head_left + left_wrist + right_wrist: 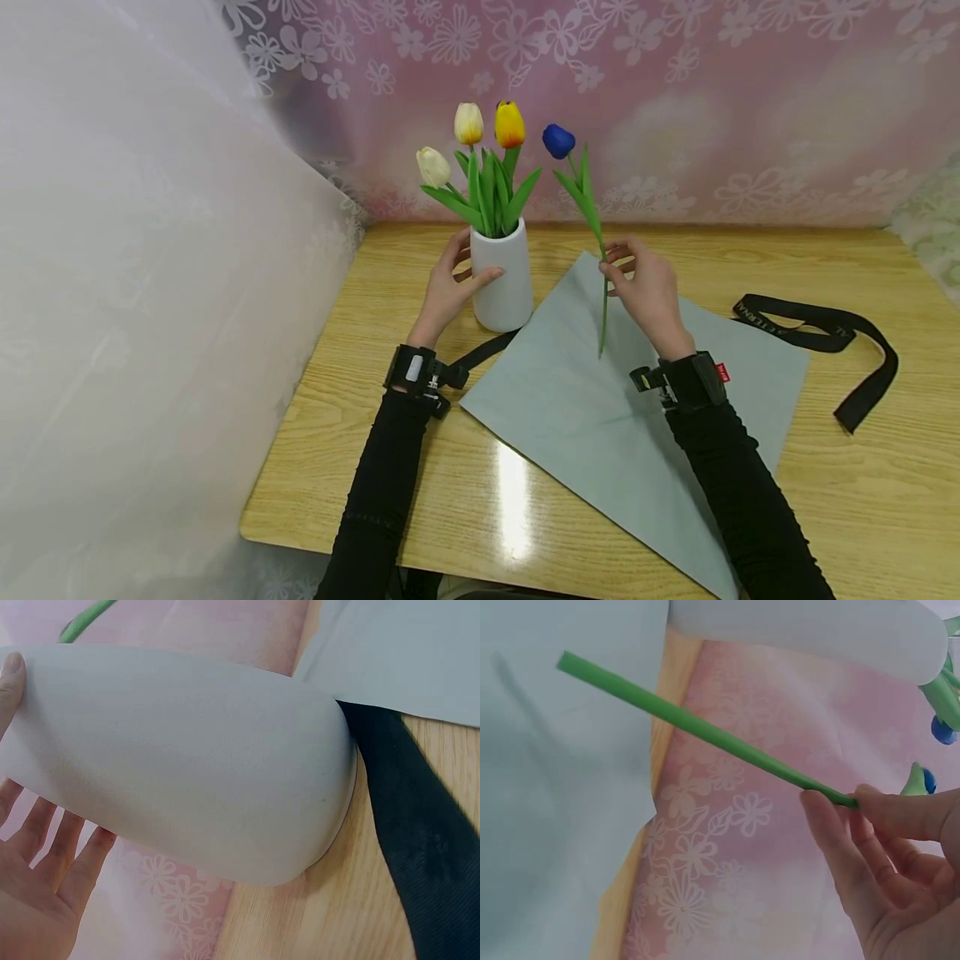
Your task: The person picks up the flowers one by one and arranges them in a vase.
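My left hand (447,292) grips a white vase (502,283) that stands on the table, thumb across its front and fingers round its other side. Two cream tulips (468,125) and a yellow-orange tulip (509,125) rise from the vase among green leaves. In the right wrist view, another blue bloom (943,731) shows near the vase's mouth. My right hand (647,287) pinches a blue tulip (558,142) by its green stem (705,731) between thumb and fingertips. This tulip is upright, right of the vase, its stem's lower end over the grey-blue sheet (570,400).
Wrapping sheet and vase share a wooden table (330,467). A black ribbon (870,329) with lettering loops at the right; another length of black ribbon (420,825) runs out by the vase's base. Behind the table hangs a pink floral curtain (675,108), with white cloth (135,292) at left.
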A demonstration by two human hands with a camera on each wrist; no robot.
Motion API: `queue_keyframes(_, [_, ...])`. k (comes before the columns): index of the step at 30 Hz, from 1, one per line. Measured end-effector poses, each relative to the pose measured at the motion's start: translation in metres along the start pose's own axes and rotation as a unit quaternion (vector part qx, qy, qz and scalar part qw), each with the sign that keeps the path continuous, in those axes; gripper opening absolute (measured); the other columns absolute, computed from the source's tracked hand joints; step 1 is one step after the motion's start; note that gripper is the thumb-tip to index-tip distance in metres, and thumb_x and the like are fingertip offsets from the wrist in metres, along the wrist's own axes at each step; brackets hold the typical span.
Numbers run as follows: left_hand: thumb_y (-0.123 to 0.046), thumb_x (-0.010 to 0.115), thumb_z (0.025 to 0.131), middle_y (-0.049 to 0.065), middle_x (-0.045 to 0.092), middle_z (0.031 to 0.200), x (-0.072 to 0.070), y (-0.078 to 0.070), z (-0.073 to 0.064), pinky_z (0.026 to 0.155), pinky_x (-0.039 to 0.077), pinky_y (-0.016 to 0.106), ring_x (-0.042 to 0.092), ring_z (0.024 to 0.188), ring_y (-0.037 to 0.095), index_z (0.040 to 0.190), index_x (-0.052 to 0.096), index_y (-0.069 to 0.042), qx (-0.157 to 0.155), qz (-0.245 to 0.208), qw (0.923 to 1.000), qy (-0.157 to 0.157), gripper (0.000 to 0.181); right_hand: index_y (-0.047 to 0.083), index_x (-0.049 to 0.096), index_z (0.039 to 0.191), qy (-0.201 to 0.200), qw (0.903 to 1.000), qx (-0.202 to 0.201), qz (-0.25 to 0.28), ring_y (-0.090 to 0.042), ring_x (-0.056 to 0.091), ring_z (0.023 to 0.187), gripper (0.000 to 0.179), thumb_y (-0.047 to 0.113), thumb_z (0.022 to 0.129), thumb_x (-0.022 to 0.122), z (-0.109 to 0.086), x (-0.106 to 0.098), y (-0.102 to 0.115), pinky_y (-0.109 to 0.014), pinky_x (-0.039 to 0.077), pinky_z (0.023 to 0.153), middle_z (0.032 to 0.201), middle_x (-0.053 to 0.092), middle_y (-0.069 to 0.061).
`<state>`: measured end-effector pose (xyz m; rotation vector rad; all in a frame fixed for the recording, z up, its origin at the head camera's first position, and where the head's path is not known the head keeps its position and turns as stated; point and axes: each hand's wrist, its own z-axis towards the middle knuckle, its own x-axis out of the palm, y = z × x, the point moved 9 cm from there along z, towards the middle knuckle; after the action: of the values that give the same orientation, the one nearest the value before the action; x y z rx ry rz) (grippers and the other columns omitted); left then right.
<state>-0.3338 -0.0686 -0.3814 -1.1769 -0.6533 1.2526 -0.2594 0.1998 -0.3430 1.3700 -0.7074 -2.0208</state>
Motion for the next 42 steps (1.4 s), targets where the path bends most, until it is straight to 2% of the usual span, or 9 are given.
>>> queue_keyframes(3, [-0.028,0.079,0.091,0.003,0.050,0.147,0.000,0.000,0.000,0.106,0.048,0.049,0.049,0.132,0.023,0.152,0.043,-0.029,0.001,0.001,1.0000,0.000,0.071,0.000,0.062,0.126,-0.024,0.9996,-0.016,0.007,-0.037,0.069,0.091,0.029,0.008,0.098,0.067,0.000,-0.005,0.005,-0.008,0.049,0.058,0.108,0.068,-0.021])
queue_keyframes(6, [-0.028,0.078,0.091,0.003,0.050,0.147,0.000,0.000,0.000,0.107,0.047,0.049,0.049,0.133,0.023,0.152,0.043,-0.028,-0.002,-0.002,1.0000,0.000,0.071,0.000,0.063,0.125,-0.043,0.9984,-0.028,0.023,-0.037,0.069,0.090,0.029,0.008,0.098,0.068,-0.001,-0.009,0.009,-0.003,0.045,0.057,0.107,0.068,-0.021])
queue_keyframes(12, [-0.028,0.078,0.091,0.003,0.050,0.148,0.000,0.001,0.001,0.107,0.047,0.048,0.049,0.133,0.023,0.152,0.043,-0.028,-0.004,-0.001,1.0000,0.000,0.071,0.000,0.063,0.125,-0.082,0.9939,-0.037,0.064,-0.034,0.068,0.090,0.030,0.007,0.097,0.069,-0.002,-0.018,0.014,-0.007,0.050,0.060,0.108,0.067,-0.019])
queue_keyframes(19, [-0.036,0.079,0.089,0.000,0.050,0.147,0.000,0.002,0.000,0.107,0.048,0.046,0.049,0.132,0.020,0.152,0.043,-0.029,-0.003,0.000,1.0000,-0.003,0.072,0.000,0.064,0.124,-0.142,0.9813,-0.047,0.121,-0.008,0.063,0.082,0.031,0.005,0.094,0.071,-0.005,-0.032,0.020,-0.012,0.055,0.062,0.107,0.066,-0.017])
queue_keyframes(21, [-0.036,0.079,0.090,0.000,0.050,0.147,0.000,0.002,0.001,0.107,0.047,0.046,0.049,0.132,0.020,0.152,0.043,-0.030,-0.002,-0.001,1.0000,-0.003,0.072,-0.001,0.065,0.124,-0.156,0.9758,-0.053,0.143,-0.005,0.061,0.081,0.031,0.005,0.095,0.071,-0.006,-0.036,0.023,-0.012,0.055,0.063,0.107,0.066,-0.017])
queue_keyframes(24, [-0.034,0.079,0.090,0.000,0.050,0.148,0.000,0.002,0.000,0.107,0.047,0.047,0.049,0.132,0.020,0.151,0.043,-0.031,-0.003,-0.003,1.0000,-0.003,0.071,-0.004,0.064,0.124,-0.173,0.9691,-0.059,0.165,-0.006,0.061,0.080,0.030,0.003,0.095,0.070,-0.009,-0.043,0.031,-0.013,0.055,0.064,0.106,0.066,-0.017])
queue_keyframes(31, [-0.028,0.078,0.091,-0.001,0.050,0.149,0.002,0.002,0.001,0.108,0.047,0.047,0.048,0.133,0.021,0.152,0.043,-0.029,-0.003,-0.009,1.0000,-0.002,0.071,0.000,0.066,0.123,-0.193,0.9590,-0.069,0.196,-0.011,0.064,0.082,0.029,0.006,0.095,0.070,-0.014,-0.049,0.035,-0.016,0.058,0.067,0.101,0.063,0.009])
queue_keyframes(38, [-0.025,0.077,0.092,0.001,0.049,0.149,0.003,0.003,0.001,0.108,0.046,0.047,0.047,0.134,0.022,0.153,0.042,-0.030,-0.009,-0.010,0.9999,0.002,0.071,0.005,0.066,0.124,-0.201,0.9467,-0.090,0.235,-0.016,0.065,0.089,0.029,0.007,0.095,0.070,-0.012,-0.058,0.055,-0.023,0.060,0.071,0.105,0.063,0.006])
queue_keyframes(42, [-0.027,0.078,0.091,-0.001,0.049,0.148,0.001,0.003,0.001,0.107,0.047,0.046,0.048,0.133,0.021,0.152,0.043,-0.031,-0.006,-0.009,0.9999,-0.002,0.071,0.004,0.065,0.125,-0.207,0.9405,-0.139,0.231,-0.018,0.066,0.090,0.030,0.009,0.096,0.069,-0.008,-0.064,0.078,-0.026,0.060,0.072,0.108,0.066,-0.005])
